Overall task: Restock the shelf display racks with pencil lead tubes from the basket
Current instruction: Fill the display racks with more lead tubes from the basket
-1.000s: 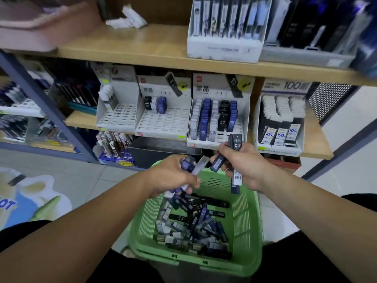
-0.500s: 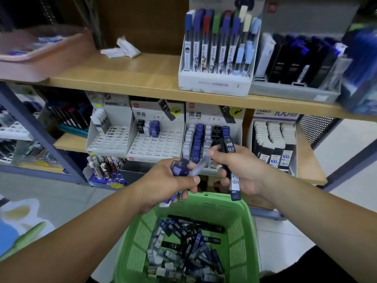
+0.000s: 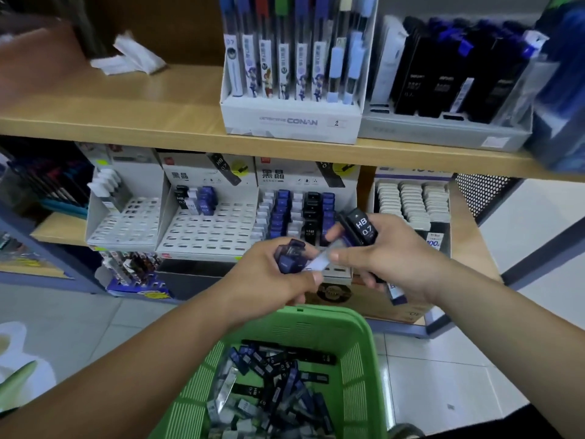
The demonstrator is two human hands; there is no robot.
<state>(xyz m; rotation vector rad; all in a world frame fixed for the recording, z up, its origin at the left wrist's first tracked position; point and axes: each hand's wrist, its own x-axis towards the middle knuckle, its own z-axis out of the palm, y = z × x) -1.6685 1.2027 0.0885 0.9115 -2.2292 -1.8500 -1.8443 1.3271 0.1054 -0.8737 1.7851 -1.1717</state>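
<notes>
Small blue and clear plastic pencil lead tubes bunched in the left hand, fingers curled closed around them, one clear tube sticking out to the right toward the other hand. Black pencil lead tube marked HB 0.7 gripped in the right hand, with more tubes held under the palm and one blue-and-white end poking out low at the near side; thumb and forefinger pinching toward the clear tube between the two hands. Whether that pinch actually touches the clear tube: cannot tell, blurred. Both hands raised above the far rim of a green slatted plastic basket, near the bottom centre, holding a loose heap of black, blue and clear lead tubes.

Just beyond the hands, on the lower wooden shelf, a white slotted cardboard display rack partly filled with rows of blue, white and black tubes. To its left, a second white slotted rack with only a few tubes at its far left corner, most slots bare. Further left, a third white rack with a few white items at the back. To the right, a box of white-capped packs.

On the upper wooden shelf, a white box printed CONAN holding tall upright packs, a grey tray of black packs to its right, and crumpled white paper far left.
</notes>
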